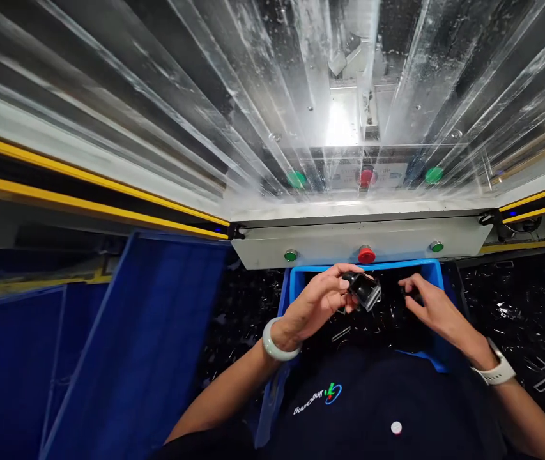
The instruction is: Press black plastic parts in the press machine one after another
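Observation:
My left hand (317, 300), with a pale bangle at the wrist, is closed on a small black plastic part (364, 289). The part is boxy, with a shiny clear-looking rectangular rim on its lower right end. It is tilted above a blue bin (370, 266). To the right, my right hand (423, 300), wearing a white watch band, is apart from that part. Its thumb and fingers are curled together over the bin; a dark bit shows by the fingertips, too dim to name. The bin's contents lie in deep shadow.
Behind the bin runs a pale panel with a red button (367, 255) and two green buttons, the left (291, 255) and the right (437, 246). A transparent guard (272, 115) covers the machine above. Blue panels (133, 332) stand left. Many black parts (526, 319) lie right.

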{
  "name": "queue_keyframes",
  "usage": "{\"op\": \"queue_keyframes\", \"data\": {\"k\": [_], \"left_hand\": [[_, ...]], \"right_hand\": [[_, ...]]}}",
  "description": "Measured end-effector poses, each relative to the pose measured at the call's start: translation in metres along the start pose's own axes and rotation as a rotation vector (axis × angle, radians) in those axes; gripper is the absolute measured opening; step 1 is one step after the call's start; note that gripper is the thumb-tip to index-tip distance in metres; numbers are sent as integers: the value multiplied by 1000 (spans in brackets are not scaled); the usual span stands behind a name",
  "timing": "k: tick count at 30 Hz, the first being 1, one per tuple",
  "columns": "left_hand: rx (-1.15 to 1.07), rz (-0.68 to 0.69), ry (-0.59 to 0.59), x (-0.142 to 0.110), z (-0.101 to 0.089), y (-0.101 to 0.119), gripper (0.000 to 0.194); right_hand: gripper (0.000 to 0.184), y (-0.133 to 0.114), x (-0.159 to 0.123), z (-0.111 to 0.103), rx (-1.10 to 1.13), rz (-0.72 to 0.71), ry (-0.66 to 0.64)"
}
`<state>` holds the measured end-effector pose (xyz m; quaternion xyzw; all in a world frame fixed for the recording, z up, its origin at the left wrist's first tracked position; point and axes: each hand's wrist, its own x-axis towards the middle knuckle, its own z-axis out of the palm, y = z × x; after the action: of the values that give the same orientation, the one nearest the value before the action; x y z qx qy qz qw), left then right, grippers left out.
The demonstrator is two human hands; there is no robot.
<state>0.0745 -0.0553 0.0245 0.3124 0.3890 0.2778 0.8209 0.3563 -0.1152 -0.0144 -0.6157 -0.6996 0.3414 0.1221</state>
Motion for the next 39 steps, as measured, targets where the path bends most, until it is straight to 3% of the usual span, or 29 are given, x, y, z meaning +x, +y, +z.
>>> {"op": "queue_keyframes", "data": {"k": [3, 7, 13, 17, 20, 25, 27, 29, 32, 34, 37, 39], "left_hand": [[-185, -22, 93, 3, -5, -6, 32], [-150, 72, 142, 4, 0, -8, 28], [62, 299, 84, 4, 11, -10, 30], [202, 393, 77, 5, 16, -11, 28], [322, 434, 102, 7, 21, -7, 31], [670, 585, 204, 23, 20, 18, 24], [687, 616, 230, 33, 14, 37, 17], [648, 644, 278, 44, 7, 61, 16], [603, 767, 392, 64, 0, 102, 16], [595, 868, 475, 82, -4, 131, 17], [575, 958, 551, 119, -13, 176, 19], [578, 970, 588, 151, -23, 207, 18]], "right_hand": [[19, -17, -5, -22, 130, 37, 98], [32, -51, -6, -37, 237, 65, 322], [11, -95, 16, -36, 291, -103, 303], [8, -101, 29, -35, 239, -173, 330], [7, -98, 34, -31, 255, -141, 353], [17, -95, 53, -38, 294, -95, 368], [17, -99, 75, -55, 284, -160, 295], [17, -109, 110, -81, 227, -254, 324], [20, -137, 186, -125, 4, -310, 630], [38, -158, 242, -149, -173, -209, 741], [63, -180, 314, -173, -273, -47, 695], [56, -183, 339, -184, -301, -75, 616]]}}
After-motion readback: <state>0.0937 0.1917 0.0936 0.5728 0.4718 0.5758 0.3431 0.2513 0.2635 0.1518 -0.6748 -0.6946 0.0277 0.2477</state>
